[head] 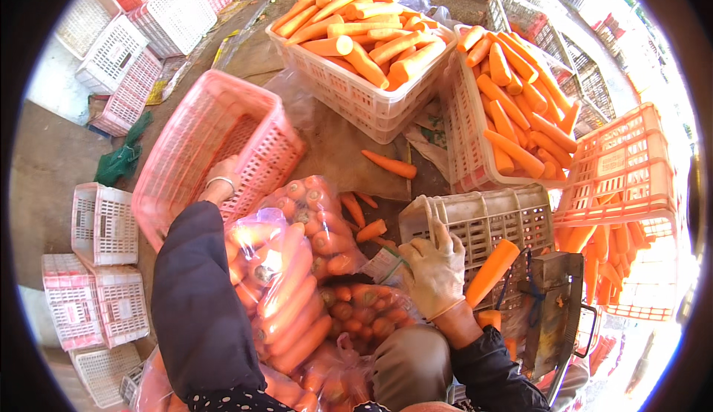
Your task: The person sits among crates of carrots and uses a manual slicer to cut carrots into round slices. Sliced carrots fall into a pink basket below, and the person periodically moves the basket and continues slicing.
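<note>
My left hand (224,173), bare with a bracelet at its wrist, grips the near side of a tilted pink plastic crate (278,153). Its fingertips are hard to make out, and the crate is blurred. My right hand (433,273) wears a pale work glove and holds nothing; its fingers are spread near the corner of a grey-brown plastic crate (479,217). Between my arms lie clear plastic bags of carrots, one upright bag (289,295) beside my left sleeve and another bag (317,222) behind it. A third bag (367,312) rests lower, near my knee.
Two crates heaped with carrots, a white crate (356,97) and a pale crate (470,133), stand ahead. A loose carrot (390,164) lies on brown sacking (345,156). A metal device (551,312) stands right of my knee. Stacked crates (114,239) line the left.
</note>
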Motion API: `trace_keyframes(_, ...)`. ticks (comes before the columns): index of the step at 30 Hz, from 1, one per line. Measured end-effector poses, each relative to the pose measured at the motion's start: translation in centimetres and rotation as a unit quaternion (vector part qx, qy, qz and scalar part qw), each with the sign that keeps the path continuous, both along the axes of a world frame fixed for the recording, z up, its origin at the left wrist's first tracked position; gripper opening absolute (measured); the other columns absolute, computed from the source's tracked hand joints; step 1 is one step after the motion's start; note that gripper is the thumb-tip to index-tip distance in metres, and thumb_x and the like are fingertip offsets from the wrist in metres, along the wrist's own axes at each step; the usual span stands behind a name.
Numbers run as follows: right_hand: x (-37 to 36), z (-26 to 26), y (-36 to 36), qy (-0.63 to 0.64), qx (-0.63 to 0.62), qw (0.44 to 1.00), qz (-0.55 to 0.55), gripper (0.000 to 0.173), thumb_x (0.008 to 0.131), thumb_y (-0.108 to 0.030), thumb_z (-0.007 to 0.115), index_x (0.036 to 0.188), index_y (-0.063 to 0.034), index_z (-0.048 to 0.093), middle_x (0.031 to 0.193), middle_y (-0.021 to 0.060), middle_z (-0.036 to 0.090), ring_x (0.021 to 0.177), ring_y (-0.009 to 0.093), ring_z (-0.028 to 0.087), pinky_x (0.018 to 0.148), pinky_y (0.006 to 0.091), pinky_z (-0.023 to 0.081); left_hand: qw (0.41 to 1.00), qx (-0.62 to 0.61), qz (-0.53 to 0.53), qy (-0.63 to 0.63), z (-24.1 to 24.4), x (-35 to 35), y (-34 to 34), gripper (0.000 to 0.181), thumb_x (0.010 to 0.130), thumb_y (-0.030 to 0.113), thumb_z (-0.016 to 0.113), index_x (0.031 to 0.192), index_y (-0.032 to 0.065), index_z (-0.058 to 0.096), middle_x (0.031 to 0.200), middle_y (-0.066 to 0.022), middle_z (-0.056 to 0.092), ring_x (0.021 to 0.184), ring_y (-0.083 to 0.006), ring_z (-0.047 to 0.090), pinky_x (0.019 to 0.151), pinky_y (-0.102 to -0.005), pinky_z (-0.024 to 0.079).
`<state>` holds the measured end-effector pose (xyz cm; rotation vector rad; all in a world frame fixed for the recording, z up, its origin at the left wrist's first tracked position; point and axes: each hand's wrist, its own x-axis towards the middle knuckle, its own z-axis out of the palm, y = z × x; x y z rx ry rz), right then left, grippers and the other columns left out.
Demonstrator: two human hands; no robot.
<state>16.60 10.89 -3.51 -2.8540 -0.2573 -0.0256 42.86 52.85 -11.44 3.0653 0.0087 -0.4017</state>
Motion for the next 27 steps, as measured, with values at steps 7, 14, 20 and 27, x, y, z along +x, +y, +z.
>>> trace_keyframes(7, 0.3, -1.1, 0.4, -0.038, 0.015, 0.999, -0.001, 0.023, 0.082, -0.025, 0.070, 0.104, -0.0159, 0.070, 0.108, 0.0023, 0.064, 0.135, 0.034, 0.042, 0.106, 0.0530, 0.036, 0.984, -0.036, -0.173, 0.013, 3.2, -2.2, -4.3, 0.031, 0.081, 0.014, 0.069, 0.112, 0.0110, 0.067, 0.102, -0.0223, 0.071, 0.099, -0.0428, 0.067, 0.085, -0.0525, 0.052)
trace_keyframes(14, 0.6, -1.0, 0.3, -0.097, 0.053, 0.994, -0.003, 0.012, 0.079, -0.017, 0.062, 0.090, -0.0141, 0.066, 0.095, 0.0027, 0.062, 0.127, 0.032, 0.048, 0.101, 0.0517, 0.040, 0.977, -0.094, -0.191, -0.021, 2.7, -0.2, -2.9, 0.031, 0.080, 0.024, 0.078, 0.107, 0.0142, 0.068, 0.099, -0.0209, 0.071, 0.095, -0.0426, 0.067, 0.080, -0.0515, 0.053)
trace_keyframes(20, -0.4, -1.8, -0.9, -0.050, 0.025, 0.998, 0.007, 0.021, 0.080, -0.018, 0.062, 0.099, -0.0121, 0.069, 0.097, 0.0032, 0.067, 0.134, 0.033, 0.044, 0.101, 0.0520, 0.041, 0.956, 0.110, -0.192, 0.195, 6.5, -2.2, -8.6, 0.057, 0.085, 0.023, 0.075, 0.133, 0.0000, 0.055, 0.121, -0.0296, 0.065, 0.115, -0.0441, 0.063, 0.096, -0.0498, 0.050)
trace_keyframes(27, -1.1, 0.3, -2.3, 0.019, 0.055, 0.998, 0.017, 0.016, 0.087, -0.022, 0.062, 0.096, -0.0141, 0.072, 0.098, 0.0038, 0.070, 0.134, 0.034, 0.045, 0.101, 0.0532, 0.041, 0.949, -0.016, -0.293, -0.114, 17.9, -9.4, -25.3, 0.020, 0.095, 0.030, 0.058, 0.100, 0.0105, 0.063, 0.088, -0.0234, 0.070, 0.085, -0.0451, 0.068, 0.073, -0.0573, 0.052)
